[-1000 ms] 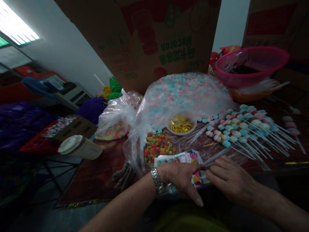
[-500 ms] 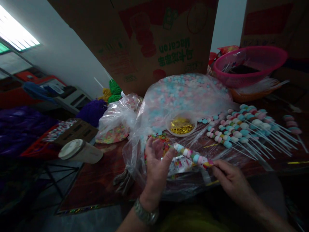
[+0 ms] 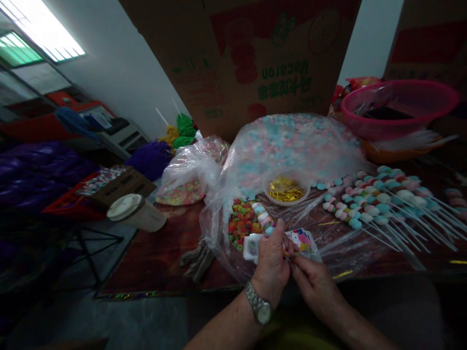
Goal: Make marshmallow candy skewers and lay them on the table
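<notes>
A candy skewer (image 3: 263, 218) of pastel pieces points up and left out of my left hand (image 3: 273, 262), whose fingers are wrapped round its lower part. Close against it, my right hand (image 3: 314, 279) pinches at the skewer's bottom end, partly hidden by the fingers. Printed cards (image 3: 302, 240) lie just behind both hands. Small orange, red and green candies (image 3: 243, 221) are spread left of the skewer. Beyond the hands stands a round clear tub (image 3: 286, 190) of gold twist ties. Several finished-looking skewers (image 3: 383, 199) lie in a pile on the right.
A big plastic bag (image 3: 295, 146) of pastel candies fills the back, before a cardboard box (image 3: 255, 63). A lidded paper cup (image 3: 136, 212) and grey gloves (image 3: 199, 260) are on the left. A pink basket (image 3: 399, 109) stands at the back right.
My left hand was open beside the skewer and has closed round it. My right hand has come left to meet it, and the skewer now stands steeper. The whole view has shifted.
</notes>
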Available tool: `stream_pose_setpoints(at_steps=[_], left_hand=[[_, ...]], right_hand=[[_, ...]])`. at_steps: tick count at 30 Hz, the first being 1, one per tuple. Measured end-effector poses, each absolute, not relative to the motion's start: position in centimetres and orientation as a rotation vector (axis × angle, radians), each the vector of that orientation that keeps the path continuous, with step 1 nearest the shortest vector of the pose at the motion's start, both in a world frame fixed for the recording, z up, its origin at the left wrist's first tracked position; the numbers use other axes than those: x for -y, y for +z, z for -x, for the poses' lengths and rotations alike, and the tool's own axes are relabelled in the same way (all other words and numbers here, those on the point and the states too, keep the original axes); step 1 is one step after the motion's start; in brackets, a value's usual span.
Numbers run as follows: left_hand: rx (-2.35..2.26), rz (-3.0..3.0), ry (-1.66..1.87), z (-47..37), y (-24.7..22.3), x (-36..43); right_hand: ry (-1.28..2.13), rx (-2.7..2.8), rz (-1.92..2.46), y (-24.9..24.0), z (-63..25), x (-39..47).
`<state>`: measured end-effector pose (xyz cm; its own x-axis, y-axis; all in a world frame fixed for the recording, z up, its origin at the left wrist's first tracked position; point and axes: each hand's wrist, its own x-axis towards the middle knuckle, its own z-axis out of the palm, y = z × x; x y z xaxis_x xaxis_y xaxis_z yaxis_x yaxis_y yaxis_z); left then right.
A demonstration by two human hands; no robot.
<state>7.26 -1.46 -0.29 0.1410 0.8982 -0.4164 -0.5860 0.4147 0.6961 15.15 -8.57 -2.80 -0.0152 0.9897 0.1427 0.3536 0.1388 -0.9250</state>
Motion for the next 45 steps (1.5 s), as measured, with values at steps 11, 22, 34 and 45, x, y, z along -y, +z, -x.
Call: stream_pose_setpoints(at_steps=[11, 22, 34, 45], left_hand=[[-1.078, -0.893, 0.959, -5.2, -1.1, 2.2], [-1.081, -1.482, 0.545, -2.5, 1.0, 1.8], [-1.064, -2.524, 0.204, -0.3, 2.0, 1.7], [-0.926, -1.412, 0.368, -1.7, 1.2, 2.7]], right_hand=[[0.687, 1.582, 1.466, -1.3, -16.3, 6.7], [0.875, 1.586, 1.382, -1.3, -15.0, 6.1], [1.215, 1.662, 1.317, 1.7, -21.1, 6.1], [1.328, 1.237, 1.252, -1.1, -17.5, 6.2]])
